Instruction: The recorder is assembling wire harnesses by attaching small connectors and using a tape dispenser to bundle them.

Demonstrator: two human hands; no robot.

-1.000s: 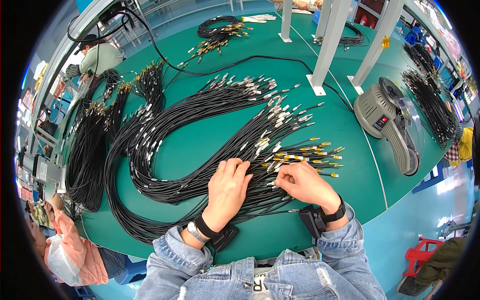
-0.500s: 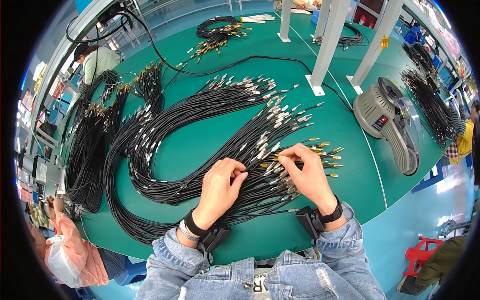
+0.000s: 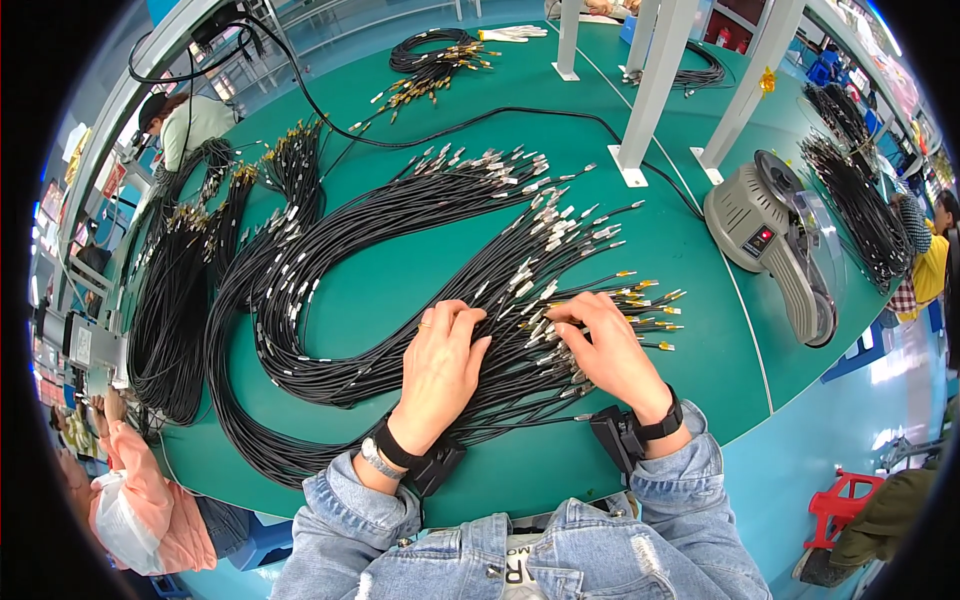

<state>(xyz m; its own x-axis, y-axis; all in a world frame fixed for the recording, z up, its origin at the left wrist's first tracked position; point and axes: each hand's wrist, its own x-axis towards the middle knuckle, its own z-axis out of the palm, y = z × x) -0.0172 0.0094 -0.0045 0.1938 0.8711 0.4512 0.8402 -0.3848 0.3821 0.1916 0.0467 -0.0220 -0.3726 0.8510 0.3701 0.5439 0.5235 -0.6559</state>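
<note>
1. your left hand (image 3: pixel 440 360) curls over black cables (image 3: pixel 340 375) on the worktop (image 3: pixel 705 375); whether it pinches any, i cannot tell.
2. your right hand (image 3: pixel 606 345) bends at the connector ends (image 3: pixel 524 279), grip unclear.
3. best part strands singly, pulling gently, without tangling.

On R side of the green table (image 3: pixel 700 370) I see 1 grey machine (image 3: pixel 738 215) w/ a clear cover (image 3: pixel 822 255) and a lit red switch (image 3: pixel 766 234). Nearby, white metal posts (image 3: pixel 655 95) are standing; 1 bears a small yellow ornament (image 3: pixel 768 80). A thin black cord (image 3: pixel 520 109) runs across the tabletop. At far end I see 1 white glove (image 3: pixel 512 33). Lower R, on the floor, 1 red stool (image 3: pixel 838 500). L side: 2 co-workers, 1 w/ pink sleeve (image 3: pixel 130 452), 1 w/ pale green top (image 3: pixel 205 125).
</note>
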